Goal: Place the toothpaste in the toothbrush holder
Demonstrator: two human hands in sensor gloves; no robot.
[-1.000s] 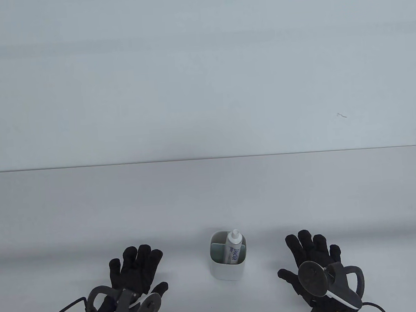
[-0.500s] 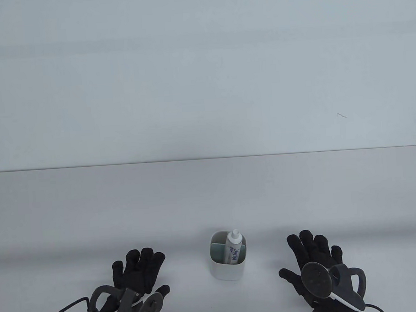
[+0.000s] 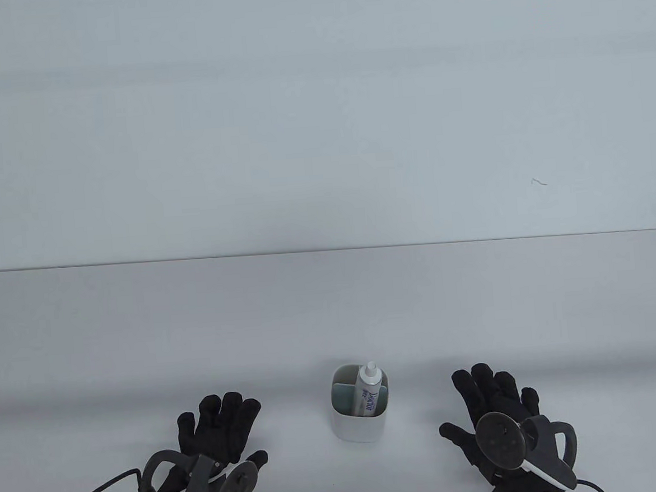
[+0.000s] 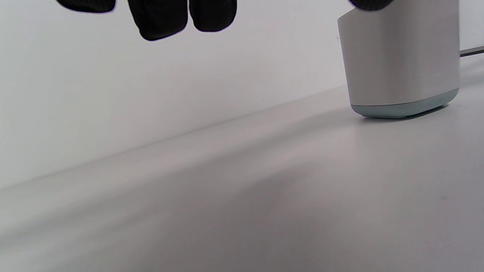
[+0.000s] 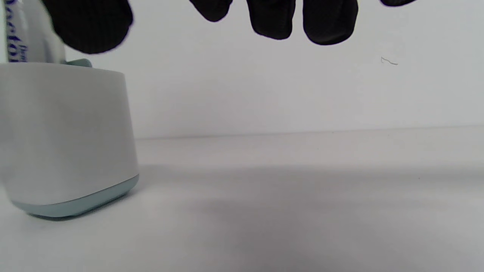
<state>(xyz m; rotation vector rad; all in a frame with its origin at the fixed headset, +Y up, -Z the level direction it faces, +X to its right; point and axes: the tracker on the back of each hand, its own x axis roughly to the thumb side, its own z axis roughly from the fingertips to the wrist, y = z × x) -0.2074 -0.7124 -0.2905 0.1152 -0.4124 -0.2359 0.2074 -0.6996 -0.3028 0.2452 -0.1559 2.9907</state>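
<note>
I'm at a plain white tabletop [image 3: 142,326] w/ rounded far corners. Its far edge meets a bare pale blue-grey wall [image 3: 296,119]. Small dark squiggle mark [image 3: 538,182] on the wall, right side, just above the far edge. Light is soft & even; faint broad shadows across the near part.

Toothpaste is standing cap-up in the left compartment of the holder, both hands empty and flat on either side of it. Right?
Not quite. The toothpaste stands cap-up in the right compartment of the toothbrush holder, not the left one; the table view shows it. The rest holds: the left hand and the right hand are empty, spread on either side of the holder.
</note>
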